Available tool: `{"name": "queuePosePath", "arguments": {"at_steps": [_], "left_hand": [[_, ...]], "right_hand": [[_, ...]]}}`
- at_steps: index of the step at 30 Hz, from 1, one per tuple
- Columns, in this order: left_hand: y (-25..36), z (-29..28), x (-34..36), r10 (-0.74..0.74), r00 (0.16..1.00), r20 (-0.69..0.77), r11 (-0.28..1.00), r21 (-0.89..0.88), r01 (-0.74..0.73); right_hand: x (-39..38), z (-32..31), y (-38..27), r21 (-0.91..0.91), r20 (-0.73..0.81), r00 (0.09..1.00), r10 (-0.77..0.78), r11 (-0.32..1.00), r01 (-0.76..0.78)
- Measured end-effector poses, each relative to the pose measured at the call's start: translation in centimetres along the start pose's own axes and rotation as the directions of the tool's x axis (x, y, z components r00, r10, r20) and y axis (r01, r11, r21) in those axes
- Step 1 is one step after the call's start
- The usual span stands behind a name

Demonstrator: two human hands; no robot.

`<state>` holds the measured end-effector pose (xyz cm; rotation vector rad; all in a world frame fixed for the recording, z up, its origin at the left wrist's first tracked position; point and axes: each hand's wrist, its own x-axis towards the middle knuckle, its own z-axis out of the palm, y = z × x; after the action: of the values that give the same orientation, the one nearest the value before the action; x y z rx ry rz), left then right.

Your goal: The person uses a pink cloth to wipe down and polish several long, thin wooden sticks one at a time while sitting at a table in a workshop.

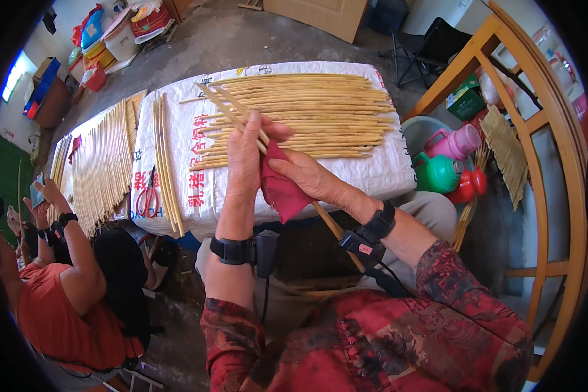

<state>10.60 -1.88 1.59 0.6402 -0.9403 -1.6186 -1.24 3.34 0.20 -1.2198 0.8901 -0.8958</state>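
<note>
My left hand is closed on a pair of pale bamboo sticks that run diagonally through both hands. Just below it, my right hand grips the same sticks through a dark red cloth, which hangs down over their middle; the lower ends slope toward my lap. Beyond my hands, rows of straw-coloured sticks lie crosswise on a table covered with a white woven sack. A narrow bundle of sticks lies lengthwise at left, beside red-handled scissors.
Dense stick rows lie at the table's left. A co-worker in orange sits lower left, hands raised. At right are a wooden frame, a tub with pink and green jugs, and a folding chair. Containers stand back left.
</note>
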Motion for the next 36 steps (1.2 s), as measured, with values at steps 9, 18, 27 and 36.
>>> {"name": "queuePosePath", "arguments": {"at_steps": [9, 18, 27, 36], "left_hand": [[-0.3, -0.9, 0.5, -0.043, 0.956, -0.291, 0.951, -0.304, -0.050], [1.0, -3.2, 1.1, -0.005, 0.934, -0.357, 0.897, -0.414, -0.153], [2.5, -7.7, 1.8, 0.208, 0.844, -0.495, 0.806, -0.401, -0.434], [-2.5, 0.5, 0.1, 0.312, 0.838, -0.449, 0.777, -0.386, -0.496]], "right_hand": [[-7.9, -3.3, 2.8, -0.539, -0.044, 0.999, 0.026, 0.841, -0.046], [-12.9, -5.7, 1.7, -0.743, -0.031, 0.996, 0.078, 0.665, -0.076], [-15.2, -9.7, 2.3, -0.387, -0.215, 0.966, 0.140, 0.896, -0.216], [-7.7, -4.8, 1.5, 0.622, -0.243, 0.969, 0.035, 0.772, 0.128]]}}
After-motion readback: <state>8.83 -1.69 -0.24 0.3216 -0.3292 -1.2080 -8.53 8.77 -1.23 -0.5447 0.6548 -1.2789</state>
